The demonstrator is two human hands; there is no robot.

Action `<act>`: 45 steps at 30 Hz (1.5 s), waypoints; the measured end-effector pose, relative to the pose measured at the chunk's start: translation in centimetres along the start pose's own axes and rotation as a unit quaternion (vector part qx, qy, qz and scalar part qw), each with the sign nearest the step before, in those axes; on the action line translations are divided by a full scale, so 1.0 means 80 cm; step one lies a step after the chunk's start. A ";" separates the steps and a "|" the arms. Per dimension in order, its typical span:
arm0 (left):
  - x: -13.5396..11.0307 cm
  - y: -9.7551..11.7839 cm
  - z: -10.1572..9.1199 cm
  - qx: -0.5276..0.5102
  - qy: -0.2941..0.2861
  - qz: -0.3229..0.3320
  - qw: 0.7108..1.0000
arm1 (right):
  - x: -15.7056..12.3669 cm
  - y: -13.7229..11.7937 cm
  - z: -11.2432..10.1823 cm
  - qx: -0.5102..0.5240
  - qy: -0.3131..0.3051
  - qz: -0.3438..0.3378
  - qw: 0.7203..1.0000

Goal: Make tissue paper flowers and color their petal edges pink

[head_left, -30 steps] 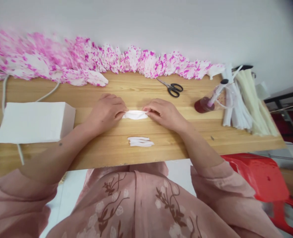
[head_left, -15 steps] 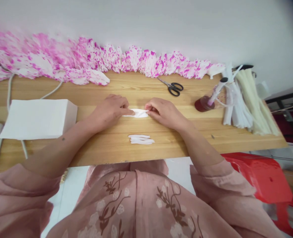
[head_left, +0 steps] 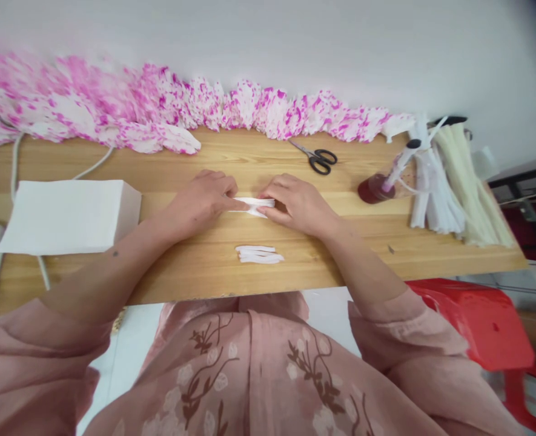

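Note:
A small folded white paper strip [head_left: 255, 204] lies on the wooden table [head_left: 213, 163] between my hands. My left hand [head_left: 201, 201] pinches its left end with curled fingers. My right hand [head_left: 297, 204] presses and pinches its right end, and the two sets of fingertips nearly meet over the strip. Just nearer to me lie a few folded white strips [head_left: 258, 254] in a small stack, untouched.
A thick stack of white paper [head_left: 68, 217] sits at the left. Pink-speckled paper flowers [head_left: 168, 112] line the wall edge. Black scissors [head_left: 318, 158], a jar of red liquid with a syringe [head_left: 381, 181], white and pale sticks [head_left: 453, 188], and a red stool [head_left: 476, 327] are on the right.
My hands have drawn closer together, squeezing the white paper into a narrower, shorter fold. The right hand has slid left over it.

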State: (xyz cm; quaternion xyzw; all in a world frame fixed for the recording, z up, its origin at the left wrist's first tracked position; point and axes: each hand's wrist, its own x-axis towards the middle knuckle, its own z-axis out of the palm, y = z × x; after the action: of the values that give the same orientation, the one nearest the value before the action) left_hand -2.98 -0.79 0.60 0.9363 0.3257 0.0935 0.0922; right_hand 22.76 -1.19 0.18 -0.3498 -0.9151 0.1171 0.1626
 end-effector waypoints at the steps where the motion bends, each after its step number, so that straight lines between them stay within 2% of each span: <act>1: 0.000 0.000 0.000 -0.002 -0.003 -0.001 1.000 | 0.001 0.000 0.002 -0.006 0.001 0.004 1.000; 5: 0.002 0.002 0.000 -0.025 -0.015 -0.031 0.999 | 0.004 0.002 0.009 -0.030 0.008 0.012 0.999; 10: 0.000 0.004 0.002 -0.028 0.011 -0.070 0.997 | 0.004 0.001 0.012 -0.049 0.008 0.010 0.999; 16: 0.001 0.005 0.000 -0.011 0.002 -0.043 0.999 | 0.005 -0.002 0.012 -0.052 0.015 0.017 0.998; 21: 0.006 0.011 0.004 0.024 0.010 -0.058 0.998 | 0.004 -0.004 0.013 -0.045 0.022 0.030 0.998; 29: 0.005 0.002 0.013 0.006 0.034 -0.066 0.997 | 0.000 0.008 0.009 0.034 0.019 0.013 0.999; 34: 0.000 0.001 0.009 0.035 0.034 -0.064 0.997 | -0.003 0.008 0.009 0.018 0.021 0.017 0.999; 41: -0.008 0.012 0.009 0.089 0.058 -0.030 0.994 | -0.010 0.000 0.007 -0.006 0.028 0.015 0.999; 45: -0.011 0.013 0.012 0.081 0.059 -0.030 0.994 | -0.011 -0.005 0.004 -0.019 0.021 0.013 1.000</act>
State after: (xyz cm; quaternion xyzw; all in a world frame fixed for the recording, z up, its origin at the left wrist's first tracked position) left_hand -2.82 -2.24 -0.16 0.9233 0.3653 0.1187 -0.0008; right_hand 23.04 -2.13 -0.19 -0.3674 -0.9088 0.0945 0.1738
